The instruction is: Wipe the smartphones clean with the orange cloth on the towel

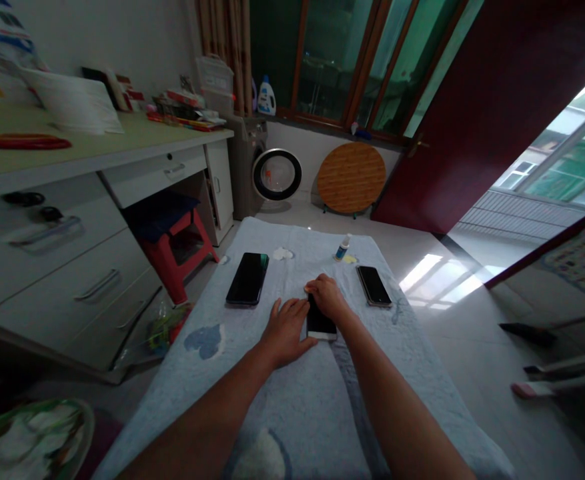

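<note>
A smartphone (321,321) with a dark screen and a white lower edge lies flat on the cloth-covered table. My left hand (286,331) rests at its left side, fingers stretched out and thumb by the lower corner. Over the upper part of that phone, my right hand (326,297) is closed, fingers pressed together; what they hold, if anything, is hidden. A larger black phone (248,279) lies to the left. On the right is another dark phone (374,286), and beyond it stands a small spray bottle (343,247) with a blue label.
A pale blue patterned cloth (292,413) covers the table. Along the left runs a white desk (152,175) with drawers, a red stool (182,247) under it. Farther back are a washing machine with its round door (277,174) ajar and a round wooden board (352,177).
</note>
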### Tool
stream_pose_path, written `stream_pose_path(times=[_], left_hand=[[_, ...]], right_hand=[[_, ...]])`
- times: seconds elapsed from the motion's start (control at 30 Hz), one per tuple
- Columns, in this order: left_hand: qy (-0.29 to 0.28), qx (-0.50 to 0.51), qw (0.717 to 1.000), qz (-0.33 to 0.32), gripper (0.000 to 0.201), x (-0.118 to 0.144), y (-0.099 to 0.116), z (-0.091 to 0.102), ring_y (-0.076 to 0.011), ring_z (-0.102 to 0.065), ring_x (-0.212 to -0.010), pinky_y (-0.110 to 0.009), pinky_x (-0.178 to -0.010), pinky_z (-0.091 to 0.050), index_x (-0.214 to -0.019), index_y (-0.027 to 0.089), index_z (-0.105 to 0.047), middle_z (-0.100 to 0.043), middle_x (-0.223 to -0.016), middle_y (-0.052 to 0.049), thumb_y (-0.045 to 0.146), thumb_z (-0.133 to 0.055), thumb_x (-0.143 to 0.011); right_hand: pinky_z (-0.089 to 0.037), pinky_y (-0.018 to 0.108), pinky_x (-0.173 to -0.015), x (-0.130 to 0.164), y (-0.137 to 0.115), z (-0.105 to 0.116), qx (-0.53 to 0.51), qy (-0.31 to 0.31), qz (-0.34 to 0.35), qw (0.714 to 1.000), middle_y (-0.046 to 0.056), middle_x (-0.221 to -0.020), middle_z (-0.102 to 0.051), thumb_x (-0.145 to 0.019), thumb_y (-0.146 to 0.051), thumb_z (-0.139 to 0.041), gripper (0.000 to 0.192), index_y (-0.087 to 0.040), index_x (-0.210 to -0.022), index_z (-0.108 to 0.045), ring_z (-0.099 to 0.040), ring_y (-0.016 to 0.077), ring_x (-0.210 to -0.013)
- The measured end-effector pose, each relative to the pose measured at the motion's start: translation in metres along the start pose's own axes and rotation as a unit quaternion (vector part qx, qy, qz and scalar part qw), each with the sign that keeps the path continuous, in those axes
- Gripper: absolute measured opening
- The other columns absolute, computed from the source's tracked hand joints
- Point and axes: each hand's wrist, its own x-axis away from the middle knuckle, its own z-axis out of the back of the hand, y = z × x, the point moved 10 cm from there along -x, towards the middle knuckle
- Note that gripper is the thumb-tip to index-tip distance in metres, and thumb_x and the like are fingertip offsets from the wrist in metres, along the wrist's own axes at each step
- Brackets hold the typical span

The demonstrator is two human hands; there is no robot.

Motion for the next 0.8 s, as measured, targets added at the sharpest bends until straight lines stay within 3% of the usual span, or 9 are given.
stream_pose_path(times=[0.17, 0.3, 0.4, 0.5, 0.7, 0.8], left_hand=[[0.002, -0.025, 1.0, -0.005, 0.058, 0.001, 0.001, -0.005, -0.0296, -0.03, -0.139, -0.059, -0.115, -0.009, -0.137, 0.021, -0.043, -0.042, -0.148, -0.01, 0.047, -0.053, -0.086], [0.011, -0.034, 0.999, -0.005, 0.065, 0.001, 0.001, -0.005, -0.0297, -0.029, -0.139, -0.059, -0.115, -0.01, -0.143, 0.022, -0.035, -0.036, -0.152, -0.009, 0.047, -0.054, -0.087], [0.007, -0.026, 0.999, -0.025, 0.06, -0.002, 0.007, -0.005, -0.0289, -0.031, -0.138, -0.059, -0.114, -0.013, -0.142, 0.027, -0.037, -0.037, -0.152, -0.006, 0.045, -0.054, -0.088], [0.01, -0.012, 0.999, -0.038, 0.051, -0.004, 0.012, -0.003, -0.0282, -0.037, -0.134, -0.061, -0.113, -0.013, -0.136, 0.027, -0.046, -0.047, -0.146, -0.006, 0.043, -0.055, -0.089], [0.058, -0.006, 0.998, -0.031, 0.049, -0.003, 0.015, 0.01, -0.0282, -0.047, -0.123, -0.059, -0.114, -0.01, -0.124, 0.025, -0.058, -0.059, -0.133, -0.007, 0.05, -0.063, -0.082], [0.073, -0.006, 0.997, -0.025, 0.048, -0.001, 0.017, 0.014, -0.0283, -0.049, -0.12, -0.058, -0.115, -0.008, -0.121, 0.025, -0.06, -0.061, -0.13, -0.007, 0.05, -0.065, -0.081]], right_hand=[[-0.039, 0.022, -0.082, 0.015, 0.039, 0.013, -0.03, 0.032, -0.043, 0.998, 0.008, -0.093, -0.062, -0.094, -0.019, -0.048, 0.026, -0.019, -0.101, -0.073, -0.058, 0.0155, -0.088], [-0.039, 0.022, -0.082, 0.024, 0.055, 0.017, -0.05, 0.045, -0.06, 0.996, 0.008, -0.093, -0.062, -0.092, -0.018, -0.05, 0.025, -0.018, -0.102, -0.072, -0.058, 0.0148, -0.087], [-0.038, 0.022, -0.084, 0.024, 0.05, 0.017, -0.051, 0.048, -0.053, 0.996, 0.007, -0.094, -0.062, -0.092, -0.017, -0.048, 0.025, -0.018, -0.102, -0.072, -0.057, 0.0148, -0.091], [-0.038, 0.022, -0.085, 0.018, 0.038, 0.013, -0.041, 0.039, -0.047, 0.997, 0.008, -0.097, -0.062, -0.093, -0.017, -0.047, 0.026, -0.018, -0.102, -0.071, -0.057, 0.015, -0.092], [-0.037, 0.024, -0.085, 0.0, 0.009, 0.003, 0.006, 0.008, -0.024, 1.0, 0.009, -0.098, -0.063, -0.094, -0.018, -0.045, 0.028, -0.018, -0.101, -0.072, -0.057, 0.016, -0.092], [-0.037, 0.024, -0.086, 0.002, 0.01, 0.005, -0.001, 0.009, -0.017, 1.0, 0.009, -0.099, -0.063, -0.094, -0.019, -0.045, 0.028, -0.019, -0.103, -0.072, -0.057, 0.0161, -0.093]])
